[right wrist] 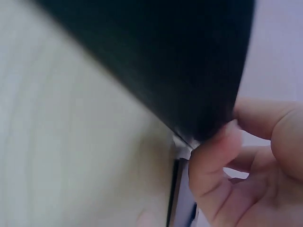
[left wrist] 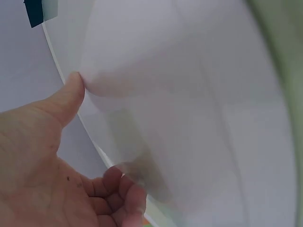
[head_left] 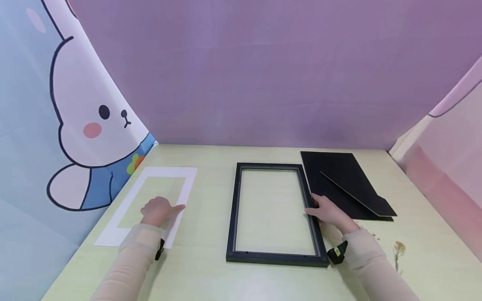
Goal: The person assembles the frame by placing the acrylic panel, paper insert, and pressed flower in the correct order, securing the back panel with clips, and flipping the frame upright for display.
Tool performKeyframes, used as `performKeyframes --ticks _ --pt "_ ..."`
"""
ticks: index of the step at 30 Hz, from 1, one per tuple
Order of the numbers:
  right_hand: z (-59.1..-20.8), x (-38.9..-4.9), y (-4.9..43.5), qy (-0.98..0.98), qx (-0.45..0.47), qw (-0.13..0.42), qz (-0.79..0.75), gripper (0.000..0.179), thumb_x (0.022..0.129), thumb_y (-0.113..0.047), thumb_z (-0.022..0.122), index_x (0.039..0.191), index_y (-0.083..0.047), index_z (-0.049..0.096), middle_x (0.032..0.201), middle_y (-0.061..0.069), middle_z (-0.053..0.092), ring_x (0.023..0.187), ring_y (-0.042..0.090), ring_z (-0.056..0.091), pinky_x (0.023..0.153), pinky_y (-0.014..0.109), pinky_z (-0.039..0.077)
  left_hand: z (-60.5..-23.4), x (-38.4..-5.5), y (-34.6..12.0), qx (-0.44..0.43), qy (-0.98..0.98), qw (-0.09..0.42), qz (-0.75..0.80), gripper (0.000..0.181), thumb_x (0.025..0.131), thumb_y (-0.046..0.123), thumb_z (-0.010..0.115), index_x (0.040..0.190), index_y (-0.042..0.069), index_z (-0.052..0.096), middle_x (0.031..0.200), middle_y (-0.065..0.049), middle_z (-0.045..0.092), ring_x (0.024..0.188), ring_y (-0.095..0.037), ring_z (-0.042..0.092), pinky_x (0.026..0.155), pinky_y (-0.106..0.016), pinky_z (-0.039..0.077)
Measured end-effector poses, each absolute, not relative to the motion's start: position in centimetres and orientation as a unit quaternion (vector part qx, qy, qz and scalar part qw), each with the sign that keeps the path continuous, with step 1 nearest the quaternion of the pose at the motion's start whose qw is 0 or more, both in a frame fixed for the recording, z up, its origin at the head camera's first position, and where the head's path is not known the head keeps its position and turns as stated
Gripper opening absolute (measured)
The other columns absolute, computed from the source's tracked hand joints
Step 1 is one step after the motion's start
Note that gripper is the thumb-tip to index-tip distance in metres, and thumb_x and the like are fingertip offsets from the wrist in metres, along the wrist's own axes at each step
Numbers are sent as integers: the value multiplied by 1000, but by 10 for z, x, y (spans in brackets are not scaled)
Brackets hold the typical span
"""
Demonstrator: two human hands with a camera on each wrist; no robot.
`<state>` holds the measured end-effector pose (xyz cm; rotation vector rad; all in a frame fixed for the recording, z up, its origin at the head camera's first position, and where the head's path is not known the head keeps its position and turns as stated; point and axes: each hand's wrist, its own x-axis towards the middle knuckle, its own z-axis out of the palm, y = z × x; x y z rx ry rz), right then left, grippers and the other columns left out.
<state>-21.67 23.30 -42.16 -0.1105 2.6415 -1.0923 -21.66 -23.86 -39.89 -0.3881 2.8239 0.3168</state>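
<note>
A black picture frame [head_left: 277, 259] lies upright on the table, its window showing the tabletop. My right hand [head_left: 328, 210] grips the frame's right bar, thumb over the inner side and fingers on the outer side. In the right wrist view the dark bar [right wrist: 189, 71] runs into that hand's fingers. My left hand [head_left: 158, 210] is over a white mat [head_left: 190, 177] with a rectangular window, thumb pointing right across its right strip. In the left wrist view, the thumb [left wrist: 73, 92] and curled fingertips meet the edge of a glossy clear sheet [left wrist: 189, 94], which reflects them.
Black boards [head_left: 331, 161] lie overlapping at the back right, a raised flap across them. A dried flower sprig [head_left: 399, 249] and small loose bits [head_left: 370, 235] are at the front right. A purple curtain [head_left: 263, 83] stands behind the table [head_left: 211, 234], and a rabbit-print cloth [head_left: 83, 138] hangs left.
</note>
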Motion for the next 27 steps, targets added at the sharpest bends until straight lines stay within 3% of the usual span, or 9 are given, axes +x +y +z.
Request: performKeyframes --ticks 4,8,12,15,19,21,23,27 --pt "-422 -217 232 905 -24 147 -398 69 91 -13 57 140 12 16 112 25 44 43 15 42 47 31 41 -397 -216 -240 -129 974 138 123 81 82 55 57 109 -20 46 97 -27 54 82 -33 54 73 -46 41" --pt "-422 -216 232 902 -23 148 -405 69 91 -12 56 141 12 16 110 23 46 42 14 41 46 30 41 -398 -217 -242 -120 971 145 149 86 84 48 60 119 -26 32 110 -35 48 84 -33 53 79 -46 42" --pt "-423 -216 233 903 -31 148 -401 69 91 -13 56 140 13 15 110 24 45 42 14 41 45 30 42 -399 -220 -253 -94 968 145 181 67 88 35 59 115 -23 40 108 -35 49 90 -37 52 84 -47 41" --pt "-423 -216 233 904 -30 148 -400 69 91 -13 56 141 12 15 111 24 44 42 14 41 45 30 41 -400 -222 -264 -82 963 149 212 53 91 28 54 109 -20 46 96 -28 53 86 -34 52 80 -45 41" --pt "-422 -216 233 906 -32 147 -396 69 91 -13 56 141 11 15 111 23 44 42 14 41 45 31 41 -402 -225 -278 -81 942 167 281 35 94 22 50 97 -12 54 67 -10 50 61 -21 48 63 -35 41" --pt "-422 -216 233 907 -35 145 -394 69 91 -13 56 141 11 15 111 23 44 42 15 42 45 31 42 -402 -224 -284 -77 925 177 327 28 95 19 49 96 -9 56 62 -5 47 56 -16 47 59 -31 41" --pt "-422 -216 233 907 -37 145 -394 69 91 -13 56 141 12 15 111 23 44 42 15 42 45 31 42 -403 -224 -288 -75 907 187 371 26 95 16 48 99 -8 56 63 -4 49 55 -15 49 58 -30 44" --pt "-422 -215 234 907 -38 143 -394 69 91 -13 56 141 12 15 109 22 45 43 15 42 45 31 42 -407 -222 -296 -61 877 202 432 32 96 16 49 115 -10 51 82 -8 60 67 -17 58 63 -30 49"
